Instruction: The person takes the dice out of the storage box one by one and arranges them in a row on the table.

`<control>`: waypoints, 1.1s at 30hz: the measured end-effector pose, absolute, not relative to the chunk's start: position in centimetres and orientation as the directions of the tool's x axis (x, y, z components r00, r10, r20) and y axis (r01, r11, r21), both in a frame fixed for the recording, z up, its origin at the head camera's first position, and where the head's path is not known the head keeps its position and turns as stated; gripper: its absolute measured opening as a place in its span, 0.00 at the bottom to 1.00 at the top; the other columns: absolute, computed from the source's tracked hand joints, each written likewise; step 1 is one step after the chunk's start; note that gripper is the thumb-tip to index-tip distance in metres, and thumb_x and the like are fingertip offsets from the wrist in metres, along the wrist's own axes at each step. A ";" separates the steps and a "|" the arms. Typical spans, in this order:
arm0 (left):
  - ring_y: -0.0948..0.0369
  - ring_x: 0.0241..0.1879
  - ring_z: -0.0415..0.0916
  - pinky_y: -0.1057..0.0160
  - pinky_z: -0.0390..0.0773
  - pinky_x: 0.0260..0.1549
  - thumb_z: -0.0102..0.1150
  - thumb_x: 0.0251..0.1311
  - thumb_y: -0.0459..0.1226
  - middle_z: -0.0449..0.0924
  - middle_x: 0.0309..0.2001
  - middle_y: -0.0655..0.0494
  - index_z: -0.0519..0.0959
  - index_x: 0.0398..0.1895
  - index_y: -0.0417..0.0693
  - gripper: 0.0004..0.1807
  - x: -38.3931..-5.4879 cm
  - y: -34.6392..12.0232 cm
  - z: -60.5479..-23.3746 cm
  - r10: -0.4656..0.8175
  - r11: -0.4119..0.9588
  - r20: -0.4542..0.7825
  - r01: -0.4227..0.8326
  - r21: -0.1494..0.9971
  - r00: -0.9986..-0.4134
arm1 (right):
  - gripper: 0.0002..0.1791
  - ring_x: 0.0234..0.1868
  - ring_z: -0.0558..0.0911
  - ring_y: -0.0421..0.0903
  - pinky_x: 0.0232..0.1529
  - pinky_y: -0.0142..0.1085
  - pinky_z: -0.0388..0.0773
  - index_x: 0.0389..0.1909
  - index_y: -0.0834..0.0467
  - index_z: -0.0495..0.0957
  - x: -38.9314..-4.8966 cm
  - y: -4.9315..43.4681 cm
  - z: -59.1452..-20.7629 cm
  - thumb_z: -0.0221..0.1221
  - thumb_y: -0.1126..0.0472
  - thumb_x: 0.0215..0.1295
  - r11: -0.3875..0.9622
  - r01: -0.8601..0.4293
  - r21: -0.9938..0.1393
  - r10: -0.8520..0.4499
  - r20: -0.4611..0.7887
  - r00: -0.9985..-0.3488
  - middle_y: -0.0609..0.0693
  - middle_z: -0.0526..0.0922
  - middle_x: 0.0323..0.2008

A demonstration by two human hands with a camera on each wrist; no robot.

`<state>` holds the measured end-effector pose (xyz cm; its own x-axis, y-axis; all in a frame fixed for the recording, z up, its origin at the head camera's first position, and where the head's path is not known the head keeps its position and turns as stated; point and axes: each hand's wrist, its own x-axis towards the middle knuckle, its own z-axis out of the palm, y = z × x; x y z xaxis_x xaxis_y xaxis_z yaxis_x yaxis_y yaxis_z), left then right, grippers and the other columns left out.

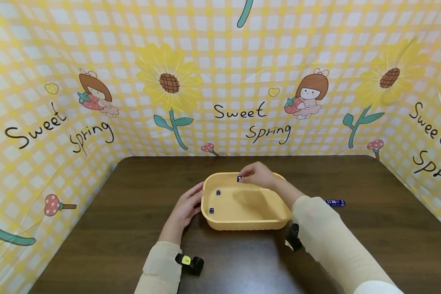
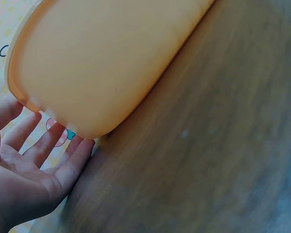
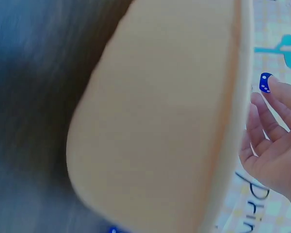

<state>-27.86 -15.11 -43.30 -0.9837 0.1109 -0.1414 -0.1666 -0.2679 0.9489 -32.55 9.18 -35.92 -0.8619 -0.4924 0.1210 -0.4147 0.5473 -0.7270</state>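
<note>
A yellow plastic basin stands on the table, with two blue dice inside near its left wall: one die farther back, another die closer to the front. Over the basin's back part, my right hand pinches a third blue die between thumb and fingertip. My left hand rests against the basin's left outer side. In the left wrist view its fingers are fairly straight, with fingertips touching the wall.
A row of blue dice lies on the dark wooden table to the right of the basin, partly hidden behind the right sleeve. Yellow checked cloth with printed flowers rises behind and at both sides of the table.
</note>
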 end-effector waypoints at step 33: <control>0.54 0.48 0.68 0.57 0.70 0.38 0.49 0.58 0.35 0.67 0.54 0.44 0.65 0.58 0.46 0.23 -27.9 -15.0 -43.4 0.109 -0.271 -0.148 -0.173 0.947 -0.983 | 0.15 0.35 0.75 0.51 0.33 0.39 0.72 0.42 0.68 0.74 -29.9 24.1 -34.8 0.54 0.61 0.58 0.613 -0.251 -0.749 -0.268 0.102 -0.958 0.58 0.77 0.35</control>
<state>-27.94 -15.04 -43.41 -0.9830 0.1086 -0.1481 -0.1726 -0.2712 0.9469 -29.94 24.12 -34.79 -0.9581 -0.2678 0.1018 -0.2509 0.6130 -0.7492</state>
